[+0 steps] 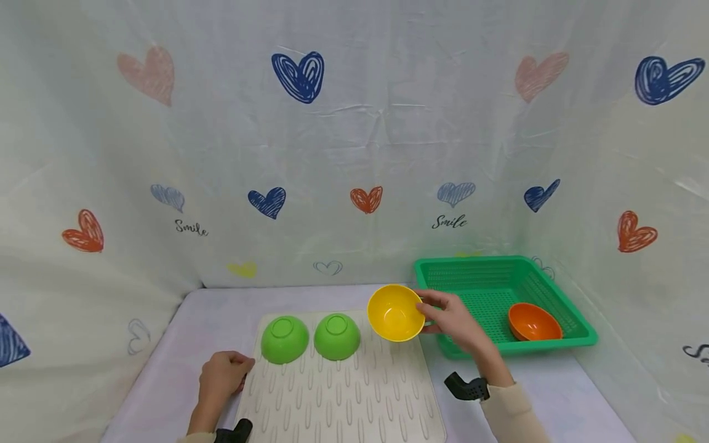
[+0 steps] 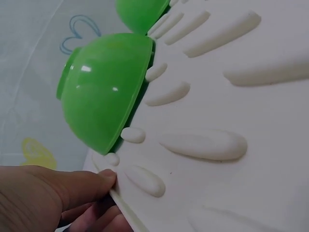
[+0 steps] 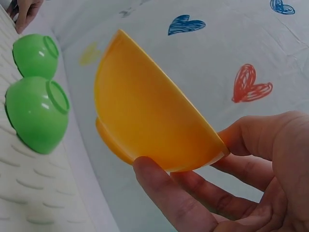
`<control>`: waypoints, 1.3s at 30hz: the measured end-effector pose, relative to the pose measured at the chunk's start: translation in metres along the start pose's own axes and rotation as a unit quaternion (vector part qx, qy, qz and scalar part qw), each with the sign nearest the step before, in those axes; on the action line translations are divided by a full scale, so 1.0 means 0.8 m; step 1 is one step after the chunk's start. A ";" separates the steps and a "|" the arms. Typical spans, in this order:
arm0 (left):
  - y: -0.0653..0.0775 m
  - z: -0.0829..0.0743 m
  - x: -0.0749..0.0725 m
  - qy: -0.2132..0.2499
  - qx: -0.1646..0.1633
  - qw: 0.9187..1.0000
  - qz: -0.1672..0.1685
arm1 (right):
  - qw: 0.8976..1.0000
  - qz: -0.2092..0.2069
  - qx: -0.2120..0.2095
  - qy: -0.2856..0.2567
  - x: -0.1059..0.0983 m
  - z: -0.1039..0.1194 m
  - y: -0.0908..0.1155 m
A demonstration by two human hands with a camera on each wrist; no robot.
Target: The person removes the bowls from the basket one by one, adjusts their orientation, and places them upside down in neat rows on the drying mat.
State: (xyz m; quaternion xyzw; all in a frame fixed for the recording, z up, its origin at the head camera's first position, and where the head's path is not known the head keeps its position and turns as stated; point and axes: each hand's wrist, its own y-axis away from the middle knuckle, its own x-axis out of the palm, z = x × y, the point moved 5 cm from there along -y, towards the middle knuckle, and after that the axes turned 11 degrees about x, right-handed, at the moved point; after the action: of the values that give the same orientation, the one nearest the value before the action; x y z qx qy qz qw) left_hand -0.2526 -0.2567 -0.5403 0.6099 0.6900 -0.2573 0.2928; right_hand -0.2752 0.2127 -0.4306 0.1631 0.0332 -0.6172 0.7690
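My right hand [image 1: 453, 320] grips a yellow bowl [image 1: 394, 312] by its right side, above the far right corner of a white ridged mat [image 1: 343, 400]. In the right wrist view the yellow bowl [image 3: 149, 111] is tilted, the thumb at its rim and fingers under its base. Two green bowls [image 1: 285, 339] [image 1: 336, 336] sit upside down side by side along the mat's far edge. At the mat's left edge my left hand [image 1: 221, 376] pinches the border between thumb and fingers; the left wrist view shows the thumb [image 2: 91, 186] on top, beside a green bowl [image 2: 106, 92].
A green plastic basket [image 1: 565, 301] stands at the back right, behind my right hand. Inside it an orange bowl [image 1: 534, 322] leans near the front right corner. A white curtain [image 1: 354, 141] with printed hearts hangs behind and beside the table [image 1: 183, 344].
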 end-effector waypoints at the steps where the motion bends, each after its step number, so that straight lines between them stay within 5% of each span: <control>1: 0.000 -0.001 0.000 -0.001 0.004 1.000 0.001 | 1.000 0.000 0.000 -0.004 0.003 -0.001 0.001; 7: 0.007 -0.018 -0.010 -0.009 0.022 0.999 -0.025 | 1.000 0.012 0.003 -0.017 0.020 -0.011 0.005; 12: 0.020 -0.058 -0.021 0.028 0.066 0.994 -0.087 | 1.000 0.013 -0.001 -0.025 0.030 -0.016 0.008; 16: 0.030 -0.100 -0.014 0.101 0.093 0.983 -0.124 | 1.000 0.010 0.001 -0.027 0.036 -0.020 0.010; 19: 0.038 -0.134 0.002 0.200 0.102 0.968 -0.114 | 0.999 0.011 0.002 -0.032 0.041 -0.022 0.013; 23: 0.046 -0.177 0.038 0.331 0.103 0.937 -0.042 | 0.999 0.019 -0.001 -0.037 0.050 -0.022 0.016; 28: 0.052 -0.206 0.087 0.413 0.084 0.902 0.095 | 0.998 0.036 -0.010 -0.044 0.061 -0.021 0.020; 30: 0.054 -0.212 0.104 0.442 0.075 0.880 0.155 | 0.998 0.039 -0.013 -0.048 0.063 -0.020 0.022; 34: 0.060 -0.216 0.131 0.509 0.053 0.824 0.244 | 0.998 0.043 -0.012 -0.048 0.067 -0.021 0.023; 39: 0.065 -0.213 0.149 0.569 0.025 0.771 0.286 | 0.998 0.049 -0.007 -0.047 0.071 -0.023 0.024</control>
State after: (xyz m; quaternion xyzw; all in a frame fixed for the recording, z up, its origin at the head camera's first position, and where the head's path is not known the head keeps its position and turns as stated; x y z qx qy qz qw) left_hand -0.2264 -0.0467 -0.5073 0.8209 0.5177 0.2151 -0.1084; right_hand -0.2405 0.1685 -0.4580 0.1302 -0.0065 -0.5857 0.8000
